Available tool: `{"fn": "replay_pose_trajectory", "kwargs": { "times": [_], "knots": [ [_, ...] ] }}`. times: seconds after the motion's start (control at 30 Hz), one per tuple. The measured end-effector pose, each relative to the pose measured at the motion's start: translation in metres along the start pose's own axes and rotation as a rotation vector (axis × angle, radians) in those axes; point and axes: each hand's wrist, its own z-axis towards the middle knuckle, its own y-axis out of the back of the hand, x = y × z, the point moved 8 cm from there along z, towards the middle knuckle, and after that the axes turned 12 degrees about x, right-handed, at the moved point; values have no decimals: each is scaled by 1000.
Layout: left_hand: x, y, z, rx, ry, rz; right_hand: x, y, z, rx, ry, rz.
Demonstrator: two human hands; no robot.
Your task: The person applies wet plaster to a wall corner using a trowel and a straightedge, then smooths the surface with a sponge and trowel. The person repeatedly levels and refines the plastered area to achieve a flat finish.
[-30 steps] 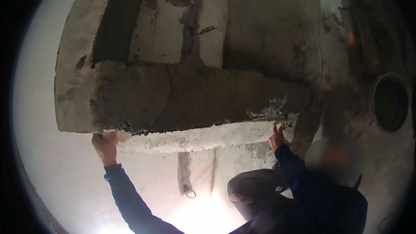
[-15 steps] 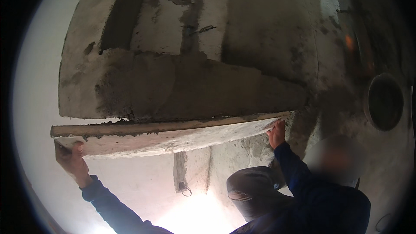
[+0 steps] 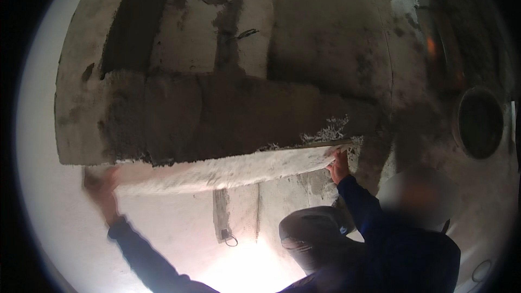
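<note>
A long pale board (image 3: 233, 173), smeared with grey, lies against the lower edge of a dark band of wet-looking mortar (image 3: 233, 122). My left hand (image 3: 102, 187) grips its left end, slightly smeared by motion. The right end is pinched by my right hand (image 3: 339, 166), thumb and fingers bent around its lower edge. Loose crumbs of mortar (image 3: 332, 129) sit above the board's right end. Most of the board's upper edge is hidden behind the mortar band's ragged lower rim. Both my arms wear dark blue sleeves.
A round dark bucket (image 3: 480, 123) stands at the right. Below the board, a wire loop (image 3: 231, 240) pokes from a grey patched strip (image 3: 221, 211). My bent knee (image 3: 312, 236) in worn jeans is between my arms. Bright light glares at the bottom.
The board's left end has moved right and inward with my left hand, and its mortar-coated edge is now mostly out of sight. Mortar crumbs now show above the right end.
</note>
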Motion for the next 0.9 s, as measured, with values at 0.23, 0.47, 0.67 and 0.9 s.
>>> {"fn": "replay_pose_trajectory", "kwargs": {
  "times": [0.23,0.47,0.67,0.9],
  "knots": [
    [38,-55,-6,0,-72,-47,-15,26,-25,-144,-101,-39],
    [-38,47,-25,-53,-329,-75,28,-21,-4,36,115,128],
    [-55,52,-20,-17,-450,-28,39,-28,1,68,135,165],
    [-52,55,-18,-15,-440,2,22,-18,7,4,103,189]
  ]
}}
